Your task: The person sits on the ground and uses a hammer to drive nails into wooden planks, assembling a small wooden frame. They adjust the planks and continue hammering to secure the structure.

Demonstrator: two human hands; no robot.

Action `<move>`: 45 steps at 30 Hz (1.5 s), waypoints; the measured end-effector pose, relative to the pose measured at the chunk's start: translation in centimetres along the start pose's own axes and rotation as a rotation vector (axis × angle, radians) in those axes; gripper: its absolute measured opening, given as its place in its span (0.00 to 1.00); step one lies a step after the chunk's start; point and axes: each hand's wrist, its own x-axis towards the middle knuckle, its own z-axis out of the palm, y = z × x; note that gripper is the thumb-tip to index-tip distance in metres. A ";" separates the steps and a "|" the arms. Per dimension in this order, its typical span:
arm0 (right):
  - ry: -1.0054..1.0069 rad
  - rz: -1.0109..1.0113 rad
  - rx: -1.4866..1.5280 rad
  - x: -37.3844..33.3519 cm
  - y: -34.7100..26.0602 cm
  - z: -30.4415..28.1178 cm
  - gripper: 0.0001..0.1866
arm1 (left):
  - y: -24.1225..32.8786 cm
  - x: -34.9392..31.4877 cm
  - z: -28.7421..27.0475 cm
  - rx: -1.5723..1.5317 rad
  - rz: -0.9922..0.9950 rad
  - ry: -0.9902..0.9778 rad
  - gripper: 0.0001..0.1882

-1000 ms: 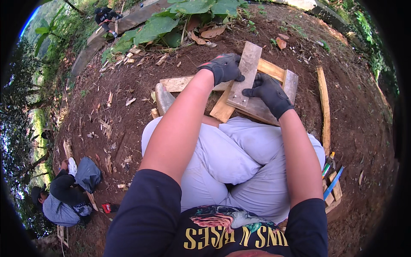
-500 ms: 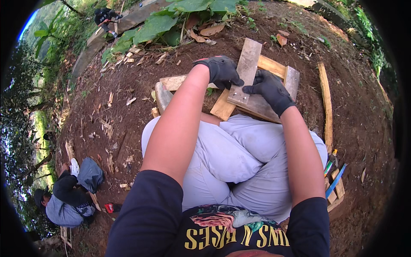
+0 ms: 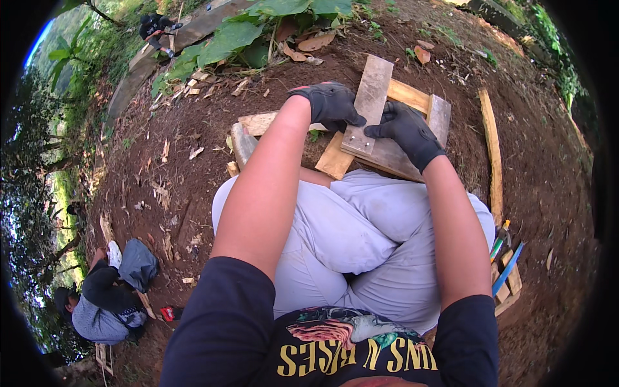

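Observation:
In front of my knees, a short weathered wooden plank (image 3: 374, 80) lies slanted across a small frame of boards. My left hand (image 3: 330, 105), in a black glove, is closed on the plank's left edge, its thumb near the top face. My right hand (image 3: 407, 132), also gloved, is closed against the right edge, thumb pressed by the plank and fingers bent behind it. Small shiny nail heads show near the plank's lower end. Beneath it are a wide grey board (image 3: 393, 160), a paler wooden piece (image 3: 335, 158) and a yellowish slat (image 3: 409, 97).
A long narrow wooden strip (image 3: 491, 151) lies on the soil to the right. Tools with coloured handles and a blue blade (image 3: 507, 271) rest by wood blocks at lower right. One person (image 3: 103, 313) sits at lower left; another (image 3: 155, 29) is far off. Leafy plants (image 3: 232, 45) stand ahead.
The plank and both hands have shifted very slightly up and left in the picture. Both hands keep their hold.

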 end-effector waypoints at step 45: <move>-0.088 -0.047 0.189 -0.7 -1.0 0.9 0.28 | -2.3 3.0 0.2 0.355 0.021 0.122 0.24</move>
